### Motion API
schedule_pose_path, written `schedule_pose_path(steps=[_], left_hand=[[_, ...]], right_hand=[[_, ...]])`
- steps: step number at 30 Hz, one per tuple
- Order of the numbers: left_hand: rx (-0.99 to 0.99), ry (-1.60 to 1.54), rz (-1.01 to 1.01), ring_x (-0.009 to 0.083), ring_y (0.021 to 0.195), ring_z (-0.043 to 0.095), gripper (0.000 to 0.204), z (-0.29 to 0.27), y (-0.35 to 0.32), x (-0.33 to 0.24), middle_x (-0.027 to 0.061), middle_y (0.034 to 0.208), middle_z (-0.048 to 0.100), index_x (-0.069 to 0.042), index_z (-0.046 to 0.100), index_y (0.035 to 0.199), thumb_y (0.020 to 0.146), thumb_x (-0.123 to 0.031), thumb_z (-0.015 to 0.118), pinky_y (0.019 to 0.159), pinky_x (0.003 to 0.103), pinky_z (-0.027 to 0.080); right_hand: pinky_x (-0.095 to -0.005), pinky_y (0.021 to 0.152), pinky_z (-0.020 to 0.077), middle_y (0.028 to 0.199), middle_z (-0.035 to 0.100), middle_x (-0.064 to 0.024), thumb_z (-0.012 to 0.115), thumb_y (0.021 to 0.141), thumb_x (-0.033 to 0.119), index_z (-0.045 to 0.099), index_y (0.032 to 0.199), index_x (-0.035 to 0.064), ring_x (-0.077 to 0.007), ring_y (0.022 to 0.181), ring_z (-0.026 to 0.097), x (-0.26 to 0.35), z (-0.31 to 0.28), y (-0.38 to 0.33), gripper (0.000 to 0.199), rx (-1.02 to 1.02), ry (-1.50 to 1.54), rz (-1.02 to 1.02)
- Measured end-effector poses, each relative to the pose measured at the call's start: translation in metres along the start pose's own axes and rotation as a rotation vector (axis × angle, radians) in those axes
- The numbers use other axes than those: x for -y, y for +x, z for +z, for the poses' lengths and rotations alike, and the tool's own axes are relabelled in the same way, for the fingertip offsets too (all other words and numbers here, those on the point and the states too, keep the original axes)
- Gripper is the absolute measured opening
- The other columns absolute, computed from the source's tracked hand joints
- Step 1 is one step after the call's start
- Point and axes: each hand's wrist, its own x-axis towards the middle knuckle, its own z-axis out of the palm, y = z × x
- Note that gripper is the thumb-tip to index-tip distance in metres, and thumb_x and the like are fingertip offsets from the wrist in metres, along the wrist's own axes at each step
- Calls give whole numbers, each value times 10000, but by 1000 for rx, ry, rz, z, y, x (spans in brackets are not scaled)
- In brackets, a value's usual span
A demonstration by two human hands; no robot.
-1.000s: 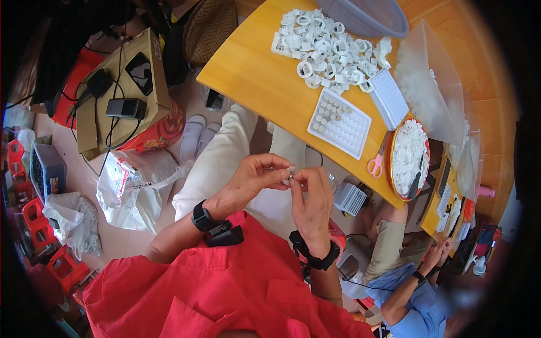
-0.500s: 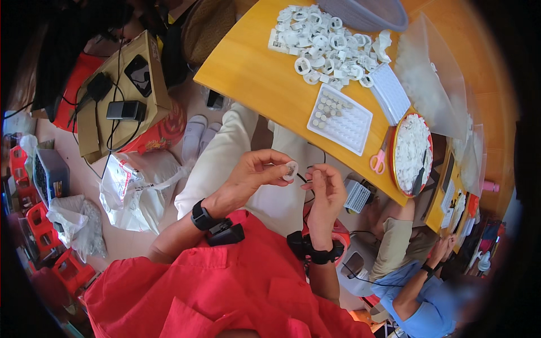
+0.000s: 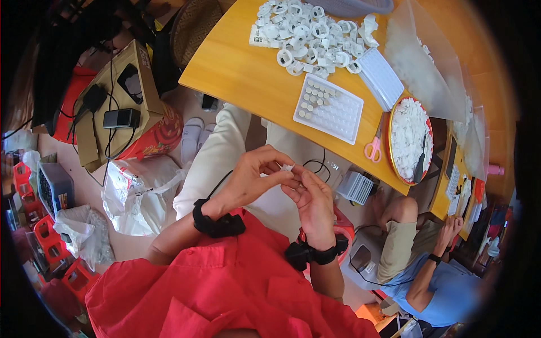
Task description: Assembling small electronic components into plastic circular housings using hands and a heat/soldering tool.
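My left hand (image 3: 256, 173) pinches a small white round plastic part (image 3: 287, 167) between thumb and fingers, above my lap. My right hand (image 3: 313, 197) has come up against it from the right, fingertips closed at the part's edge. Whatever the right fingers hold is hidden or too small to name. On the table ahead, a white blister tray (image 3: 341, 119) holds several round silvery discs in its left cells. Beyond it lies a heap of white plastic rings and housings (image 3: 310, 36).
Pink-handled scissors (image 3: 372, 150) lie by a red-rimmed basin (image 3: 393, 163) of small white pieces with a dark tool. Stacked trays (image 3: 381, 79) and a clear plastic bag (image 3: 422, 62) sit at the right. A person in blue (image 3: 434, 287) works nearby. A carton (image 3: 90, 132) stands left.
My right hand has moved left and its fingertips now meet the white part. The part has turned from face-on to nearly edge-on. The view has shifted slightly.
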Motion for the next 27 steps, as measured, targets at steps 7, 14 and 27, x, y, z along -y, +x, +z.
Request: schedule_pose_path(steps=[7, 14, 27], left_hand=[[0, -342, -186, 97, 853, 572, 190, -12, 1, -7, 42, 945, 612, 12, 598, 1011, 832, -50, 601, 758, 241, 480], [-5, -460, -173, 102, 851, 582, 213, -21, 0, -11, 36, 952, 610, -5, 591, 1038, 843, -91, 597, 759, 244, 494], [13, -475, -175, 120, 839, 601, 213, -28, -3, -13, 48, 956, 614, -9, 587, 1034, 847, -112, 601, 760, 251, 492]], right_hand=[[-323, 932, 437, 1090, 576, -162, 447, 873, 73, 498, 1121, -93, -244, 1033, 575, 19, 0, -6, 303, 120, 63, 44], [-309, 919, 450, 1094, 580, -196, 418, 861, 18, 520, 1077, -99, -258, 1053, 572, 34, 1, -6, 266, 190, -57, 83], [-324, 787, 519, 1069, 590, -183, 443, 921, 129, 479, 1154, -1, -273, 1011, 597, 35, 9, -5, 269, 153, -165, 14]])
